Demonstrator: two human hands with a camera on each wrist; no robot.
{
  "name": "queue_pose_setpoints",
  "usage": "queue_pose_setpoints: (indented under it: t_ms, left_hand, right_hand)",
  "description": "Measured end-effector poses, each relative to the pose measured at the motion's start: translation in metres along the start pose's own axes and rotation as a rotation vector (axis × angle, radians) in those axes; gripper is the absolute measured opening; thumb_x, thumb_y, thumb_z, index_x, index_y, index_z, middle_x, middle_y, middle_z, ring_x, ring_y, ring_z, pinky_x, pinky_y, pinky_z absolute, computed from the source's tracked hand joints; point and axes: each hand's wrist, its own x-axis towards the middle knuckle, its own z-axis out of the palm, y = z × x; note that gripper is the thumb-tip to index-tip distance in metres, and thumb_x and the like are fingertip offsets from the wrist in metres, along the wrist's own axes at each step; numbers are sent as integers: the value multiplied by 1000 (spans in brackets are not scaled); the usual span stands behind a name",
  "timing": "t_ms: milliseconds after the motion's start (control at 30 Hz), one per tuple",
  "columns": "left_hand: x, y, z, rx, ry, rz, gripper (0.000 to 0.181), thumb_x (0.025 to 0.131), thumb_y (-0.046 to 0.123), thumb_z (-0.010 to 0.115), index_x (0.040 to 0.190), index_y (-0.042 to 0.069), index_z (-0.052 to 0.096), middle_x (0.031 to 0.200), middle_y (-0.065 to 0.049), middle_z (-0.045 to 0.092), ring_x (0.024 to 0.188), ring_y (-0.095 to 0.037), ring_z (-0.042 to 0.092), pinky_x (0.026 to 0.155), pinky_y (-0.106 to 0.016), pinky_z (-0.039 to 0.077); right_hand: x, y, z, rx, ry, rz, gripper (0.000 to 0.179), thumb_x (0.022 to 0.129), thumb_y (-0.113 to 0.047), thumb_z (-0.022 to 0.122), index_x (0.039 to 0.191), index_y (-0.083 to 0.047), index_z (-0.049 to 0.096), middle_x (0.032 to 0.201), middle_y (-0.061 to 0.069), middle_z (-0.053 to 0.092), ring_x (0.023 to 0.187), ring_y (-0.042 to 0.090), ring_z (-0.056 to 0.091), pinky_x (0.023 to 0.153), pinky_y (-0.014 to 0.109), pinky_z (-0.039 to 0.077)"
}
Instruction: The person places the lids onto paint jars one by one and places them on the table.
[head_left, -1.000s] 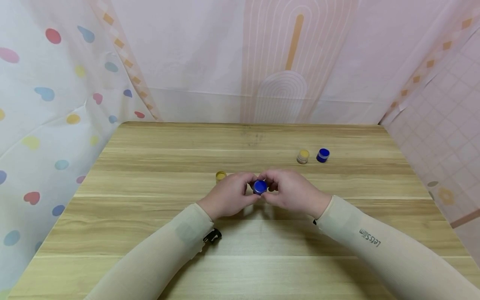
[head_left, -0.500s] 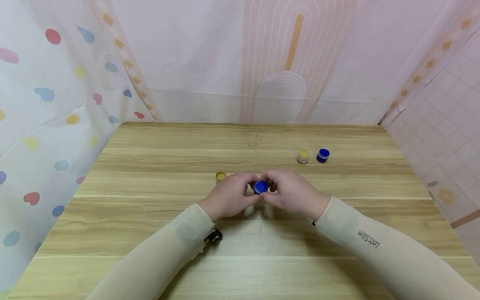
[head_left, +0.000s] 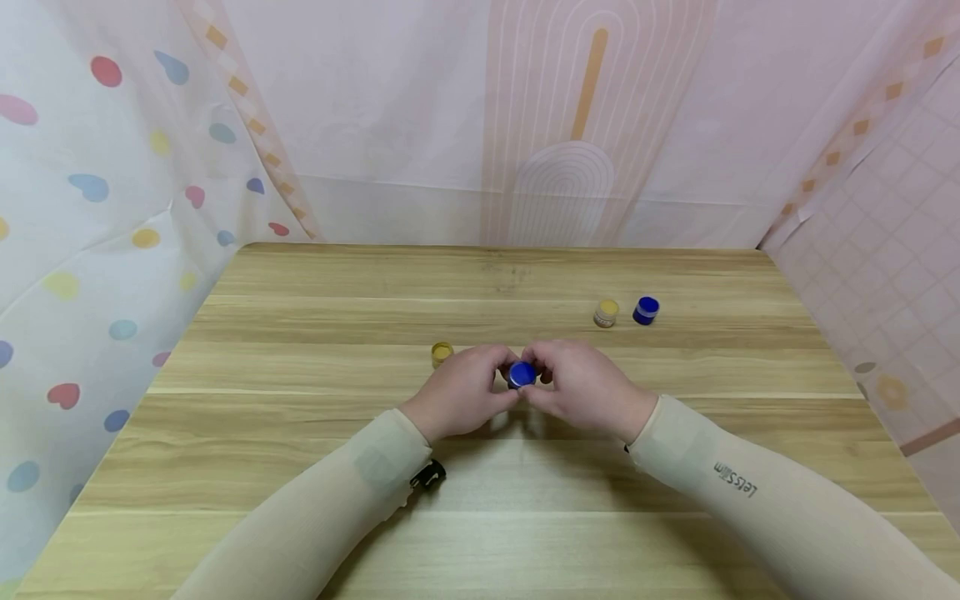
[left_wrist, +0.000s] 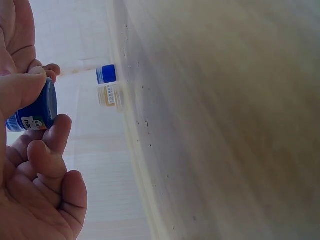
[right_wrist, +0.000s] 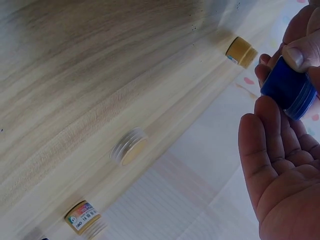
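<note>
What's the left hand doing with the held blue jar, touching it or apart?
Touching. The left wrist view shows it: the thumb of the left hand lies against the side of the blue jar, with no gap.

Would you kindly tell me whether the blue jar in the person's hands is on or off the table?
Off: in the left wrist view, a gap separates the blue jar from the table below.

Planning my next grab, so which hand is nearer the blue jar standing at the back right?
Right: the right hand is in front of the blue jar and to its left; the left hand is farther left.
</note>
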Motion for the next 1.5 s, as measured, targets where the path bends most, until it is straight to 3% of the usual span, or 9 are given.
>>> queue_pose_setpoints:
  t_ms: [133,333,400,533,633,800,1033,1133,1500]
  left_hand:
    - [1,-1,1,6,3,2,21,94,26,78,110,15,71,102,5,71,89,-14,59,84,-35,50]
    - [1,-2,-1,20,-25,7,27,97,30,77,119,16,71,104,4,71,83,-13,60,75,-31,51]
    - [0,-3,-3,20,-39,-10,36,98,35,76,127,15,69,113,2,73,90,-14,64,78,-32,55]
    - [-2,-9,-10,27,-35,-54,55,97,41,77,143,15,62,137,-1,69,117,-21,69,98,-41,58]
    - [-4,-17,-16,68,-5,-52,63,96,42,78,148,13,58,148,-4,63,134,-27,62,113,-46,51]
    - [-7,-36,-29,174,30,-46,78,93,46,79,155,11,48,159,-9,52,147,-33,50,121,-52,41]
    - [-14,-61,-49,269,-2,-113,94,92,54,78,161,5,38,170,-18,33,161,-40,24,128,-60,24]
    - [-17,-71,-55,288,-22,-141,97,91,56,77,162,4,35,171,-20,30,161,-43,20,129,-61,21]
    - [-28,-95,-65,348,-59,-198,102,91,61,75,163,2,32,170,-24,28,160,-48,19,129,-63,19]
  right_hand:
    - [0,0,0,4,-4,11,16,95,-19,78,107,-13,69,94,-4,70,88,16,64,80,32,54]
    - [2,0,-2,22,-29,62,18,96,-19,77,110,-11,69,97,-1,72,89,15,65,80,33,55]
    - [2,4,-4,32,-30,92,19,96,-20,77,112,-10,69,100,0,73,91,15,66,82,35,57]
    - [2,18,-12,46,-14,155,21,98,-19,75,114,-7,69,103,4,75,93,18,70,82,36,59]
    - [0,35,-22,21,-5,221,22,99,-18,73,116,-4,68,105,8,75,92,19,71,76,33,60]
    - [-8,66,-38,-61,20,311,23,100,-17,70,115,0,67,107,16,76,90,23,72,70,32,59]
    - [-21,103,-53,-136,22,439,35,103,-20,65,125,7,64,118,27,72,98,31,71,82,43,60]
    - [-25,114,-58,-165,3,482,43,104,-21,64,133,11,60,123,31,69,100,33,70,84,46,59]
    - [-39,136,-68,-188,-13,562,42,102,-19,65,129,12,59,113,27,70,83,27,65,68,35,53]
